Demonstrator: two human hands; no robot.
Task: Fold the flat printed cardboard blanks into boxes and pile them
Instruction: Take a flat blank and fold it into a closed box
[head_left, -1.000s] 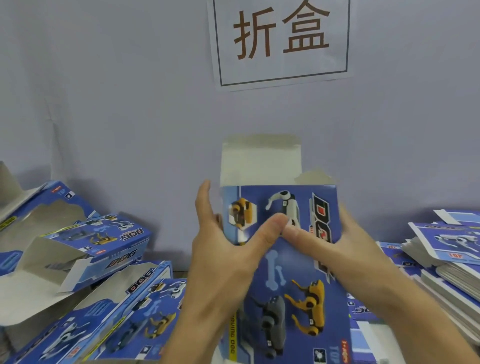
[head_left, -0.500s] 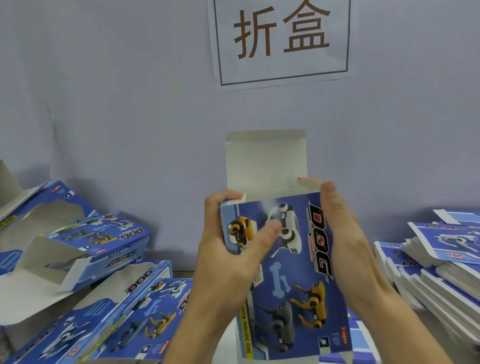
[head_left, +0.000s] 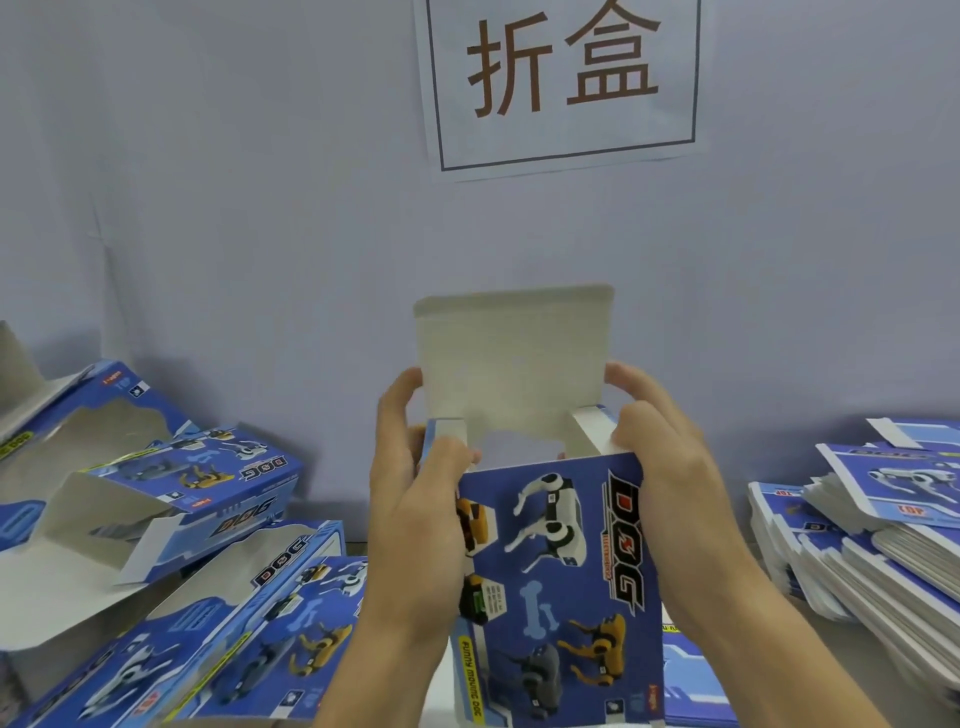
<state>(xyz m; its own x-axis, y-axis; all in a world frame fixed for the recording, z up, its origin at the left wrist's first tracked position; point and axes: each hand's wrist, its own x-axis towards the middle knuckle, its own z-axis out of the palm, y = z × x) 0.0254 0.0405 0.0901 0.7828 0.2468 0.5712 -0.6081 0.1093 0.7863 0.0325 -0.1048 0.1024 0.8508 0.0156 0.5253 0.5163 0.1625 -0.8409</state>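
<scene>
Head view, frame centre: left hand (head_left: 415, 499) and right hand (head_left: 670, 467) gripping upright dog-print box (head_left: 561, 571), top flap (head_left: 514, 358) raised; folded boxes (head_left: 208, 499) lower left, flat blanks (head_left: 883, 525) right.

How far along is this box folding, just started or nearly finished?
Partway. Several folded boxes already lie piled at the left. The left hand and right hand grip a box that is opened into shape, its top flap still standing up. A thick stack of flat blanks waits at the right.
</scene>
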